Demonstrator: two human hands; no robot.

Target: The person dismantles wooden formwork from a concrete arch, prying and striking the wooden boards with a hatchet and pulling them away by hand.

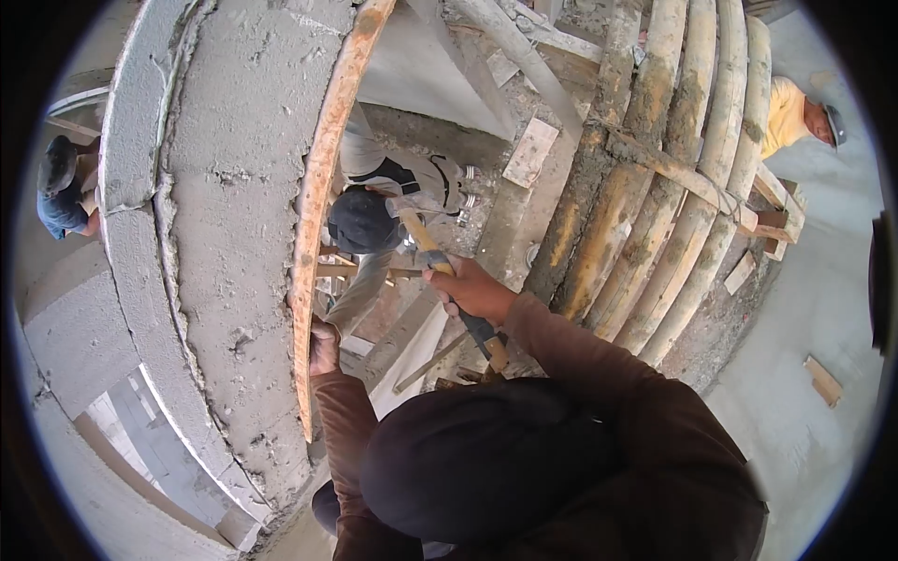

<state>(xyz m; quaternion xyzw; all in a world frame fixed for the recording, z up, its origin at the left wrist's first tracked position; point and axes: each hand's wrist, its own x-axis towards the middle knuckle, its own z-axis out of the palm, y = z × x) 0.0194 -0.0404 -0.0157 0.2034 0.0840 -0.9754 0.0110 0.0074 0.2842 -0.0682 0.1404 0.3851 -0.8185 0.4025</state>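
A hammer (pixel 438 262) with a yellow and black handle is gripped in my right hand (pixel 472 288), its head raised toward the upper left, near a co-worker's dark cap. My left hand (pixel 325 346) is curled against the edge of a long, narrow wooden board (pixel 309 234), with some fingertips hidden. This board runs along the side of a rough grey concrete beam (pixel 238 187). Brown sleeves cover both my arms.
Below the beam, a co-worker in a dark cap (pixel 360 220) bends close to the hammer. Bound round poles (pixel 655 187) stand at right, with a person in yellow (pixel 788 117) beyond. Another person in blue (pixel 61 210) is at far left. A dark rounded shape (pixel 486 458) fills the bottom.
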